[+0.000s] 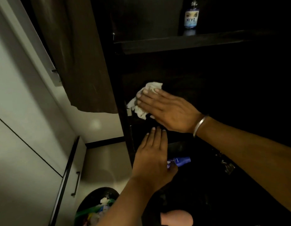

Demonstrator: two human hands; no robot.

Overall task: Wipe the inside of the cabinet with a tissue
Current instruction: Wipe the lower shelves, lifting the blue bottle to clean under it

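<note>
My right hand (pixel 167 110) lies flat with straight fingers on a crumpled white tissue (pixel 142 98), pressing it against a dark inner surface of the open cabinet (pixel 174 44), near its left wall. A metal bangle sits on that wrist. My left hand (pixel 153 159) is below it, fingers straight and together, resting flat at the front edge of the lower shelf and holding nothing. The cabinet interior is very dark, so its surfaces are hard to make out.
The dark cabinet door (pixel 79 54) stands open to the left. A blue-labelled bottle (pixel 191 17) stands on the upper shelf; a blue tube (pixel 180 161) lies lower down by my left hand. A bin with rubbish (pixel 99 207) sits on the floor. White cupboards (pixel 27 128) line the left.
</note>
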